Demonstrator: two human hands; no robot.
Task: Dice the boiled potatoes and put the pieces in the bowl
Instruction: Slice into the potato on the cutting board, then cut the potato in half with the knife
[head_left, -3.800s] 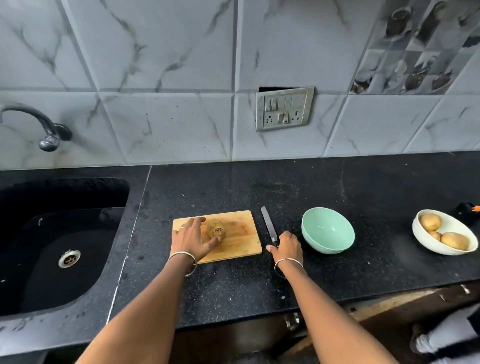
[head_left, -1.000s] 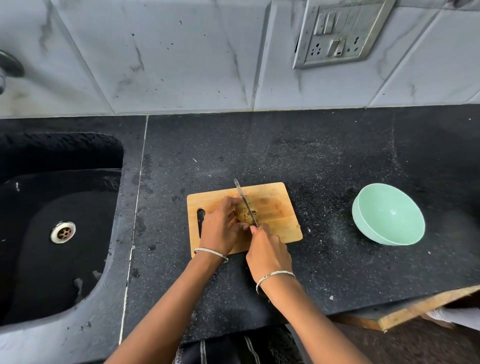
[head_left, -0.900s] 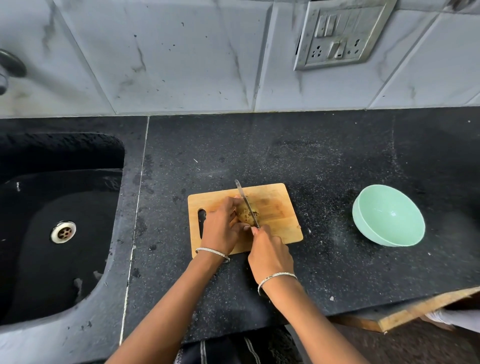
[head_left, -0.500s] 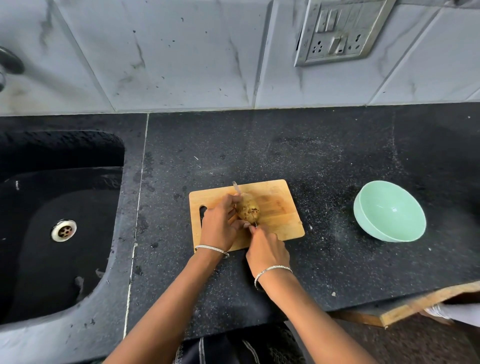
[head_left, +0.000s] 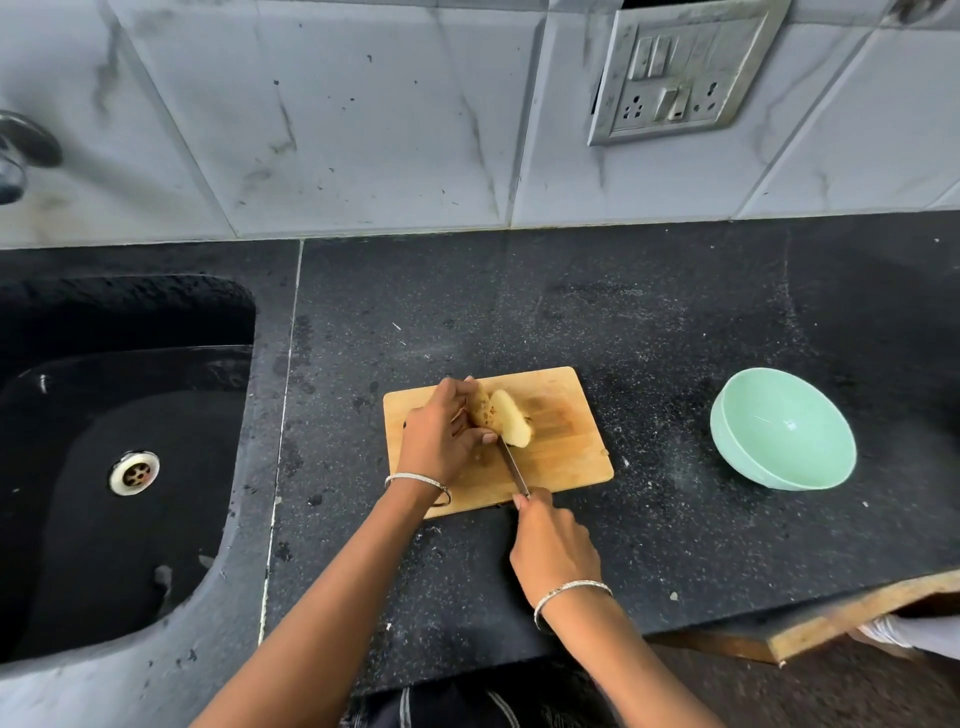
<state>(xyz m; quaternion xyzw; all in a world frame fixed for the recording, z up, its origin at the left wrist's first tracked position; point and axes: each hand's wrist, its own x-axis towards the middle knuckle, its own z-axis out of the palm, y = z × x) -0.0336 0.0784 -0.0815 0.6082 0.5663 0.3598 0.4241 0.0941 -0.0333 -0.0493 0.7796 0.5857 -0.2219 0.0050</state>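
Note:
A boiled potato lies split in two on the wooden cutting board. The right half has fallen open with its pale cut face up. My left hand grips the other half, which still shows skin. My right hand holds the knife by its handle at the board's near edge, the blade pointing up toward the potato halves. A mint green bowl stands on the black counter to the right of the board; nothing shows inside it.
A black sink with a metal drain lies to the left of the counter seam. A tap sticks out at the far left edge. The tiled wall carries a switch plate. A wooden edge juts out below the counter at the lower right.
The knife went down through the potato and has slid back toward me. The potato now lies in two halves, the right one tipped open. My right hand has drawn back to the board's near edge.

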